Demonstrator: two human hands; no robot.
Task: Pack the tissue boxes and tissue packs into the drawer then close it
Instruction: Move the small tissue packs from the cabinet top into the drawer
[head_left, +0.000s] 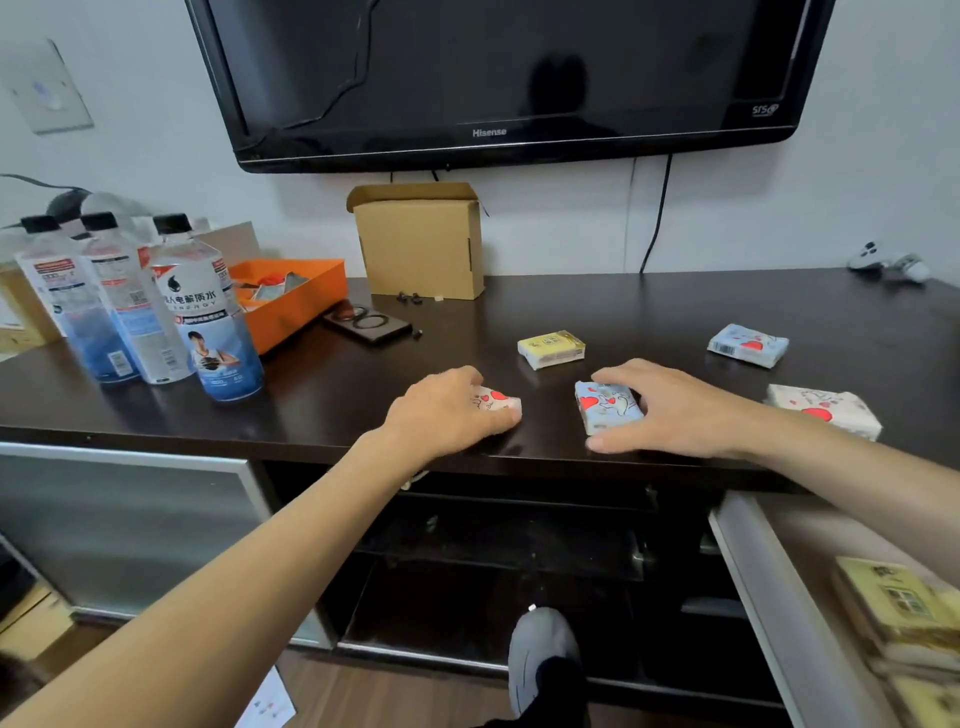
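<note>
At the front edge of the worktop (337, 405): left hand (452, 410) curls over a pink tissue pack (498, 401); right hand (670, 410) clasps a blue tissue pack (605, 408) between thumb and fingers.
Drawer (748, 571): open at lower right, yellow tissue boxes (898, 603) inside.
Slip risk: soft, slick wrappers could squirt from a shallow grip and fall past the edge.
Crossing risk: the left arm, reaching across to the drawer, may bump the right.

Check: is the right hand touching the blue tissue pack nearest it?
Touching. Head view: the right hand curls round the blue tissue pack, fingers over its far edge, thumb along its near edge.
</note>
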